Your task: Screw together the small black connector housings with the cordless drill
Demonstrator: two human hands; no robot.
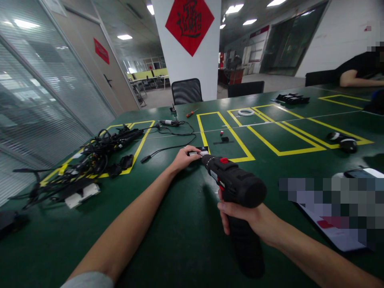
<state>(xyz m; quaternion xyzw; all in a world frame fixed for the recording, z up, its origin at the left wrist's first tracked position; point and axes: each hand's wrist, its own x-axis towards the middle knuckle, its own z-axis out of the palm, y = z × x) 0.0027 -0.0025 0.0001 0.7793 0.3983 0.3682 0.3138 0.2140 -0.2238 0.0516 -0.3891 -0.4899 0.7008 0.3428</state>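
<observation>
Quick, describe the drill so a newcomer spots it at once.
Across the green table, find the right hand. The drill is in its grip, chuck pointing toward the left hand. Its thick pistol shape and red top switch distinguish it from the black cables.

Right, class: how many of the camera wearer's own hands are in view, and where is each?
2. The left hand is at a small black-and-white part, in front of the black drill; the right hand grips the drill's handle.

Office | mesh chair (pixel 186 91) | yellow desk partitions (pixel 144 75) | blind-hung glass wall (pixel 42 92)
</observation>
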